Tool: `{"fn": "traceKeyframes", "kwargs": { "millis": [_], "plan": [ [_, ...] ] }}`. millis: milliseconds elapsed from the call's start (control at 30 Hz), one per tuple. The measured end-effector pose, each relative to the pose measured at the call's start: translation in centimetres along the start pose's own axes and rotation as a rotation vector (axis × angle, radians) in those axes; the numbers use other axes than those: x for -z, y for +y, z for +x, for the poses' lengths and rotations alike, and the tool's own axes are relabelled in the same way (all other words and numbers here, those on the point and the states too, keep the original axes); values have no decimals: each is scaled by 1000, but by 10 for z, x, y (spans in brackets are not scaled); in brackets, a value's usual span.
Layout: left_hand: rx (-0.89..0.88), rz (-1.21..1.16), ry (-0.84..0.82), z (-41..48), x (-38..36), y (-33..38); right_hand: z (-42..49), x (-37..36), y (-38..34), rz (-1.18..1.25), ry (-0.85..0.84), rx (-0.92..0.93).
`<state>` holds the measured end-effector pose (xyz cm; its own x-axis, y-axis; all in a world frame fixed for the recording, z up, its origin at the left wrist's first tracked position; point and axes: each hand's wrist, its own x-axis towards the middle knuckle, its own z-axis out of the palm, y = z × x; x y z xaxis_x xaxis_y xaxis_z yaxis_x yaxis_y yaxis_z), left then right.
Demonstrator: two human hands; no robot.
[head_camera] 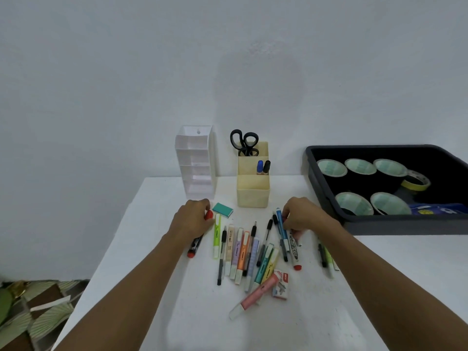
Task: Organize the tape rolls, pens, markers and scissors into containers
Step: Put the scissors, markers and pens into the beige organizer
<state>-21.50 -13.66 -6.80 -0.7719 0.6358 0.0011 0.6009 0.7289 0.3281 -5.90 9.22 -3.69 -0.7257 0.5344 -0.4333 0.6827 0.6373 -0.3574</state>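
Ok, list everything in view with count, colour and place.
white tiered plastic organiser: one, white, back left.
cream three-compartment plastic holder: one, cream, back centre.
black-handled scissors: one, black, holder's rear compartment.
capped markers: two, blue and black, holder's middle compartment.
black plastic tray: one, black, right.
tape rolls: six, five dark, one yellow, in tray.
loose pens and highlighters: many, mixed, white table centre.
teal box: one, teal, near organiser.
staple box: one, white-red, front.
left hand: one, grips red-ended black marker.
right hand: one, touches pens.

Your left hand (193, 219) grips a red marker (195, 245) front-left of the holder (252, 196); right hand (302, 216) pinches a blue pen (280, 225) front-right.
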Motion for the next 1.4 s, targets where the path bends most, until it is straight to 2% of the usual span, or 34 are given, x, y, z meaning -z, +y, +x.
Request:
{"fn": "traceKeyframes", "kwargs": {
  "millis": [133,233,367,567,733,833,1000,1133,1233,1400],
  "plan": [
    [79,-98,20,1,2,4,-6,-3,1,-78,8,23],
    [77,-325,76,4,6,7,-9,-4,1,-127,35,21],
    [52,-703,72,4,16,18,-12,-1,1,-27,-10,1],
    [34,-878,30,5,24,36,-16,-2,2,18,82,36],
    [45,-1124,-57,10,29,44,-21,20,-6,251,206,180],
    [-13,-1125,-69,15,34,49,-34,44,-23,399,229,336],
    [-71,-1147,56,21,52,61,-41,68,-53,621,322,495],
    [-173,-1104,169,28,67,68,-33,77,-73,582,570,623],
    [-258,-976,282,35,73,74,-20,82,-83,575,669,687],
    [-365,-848,451,45,69,82,7,77,-84,370,594,698]
  ]
}}
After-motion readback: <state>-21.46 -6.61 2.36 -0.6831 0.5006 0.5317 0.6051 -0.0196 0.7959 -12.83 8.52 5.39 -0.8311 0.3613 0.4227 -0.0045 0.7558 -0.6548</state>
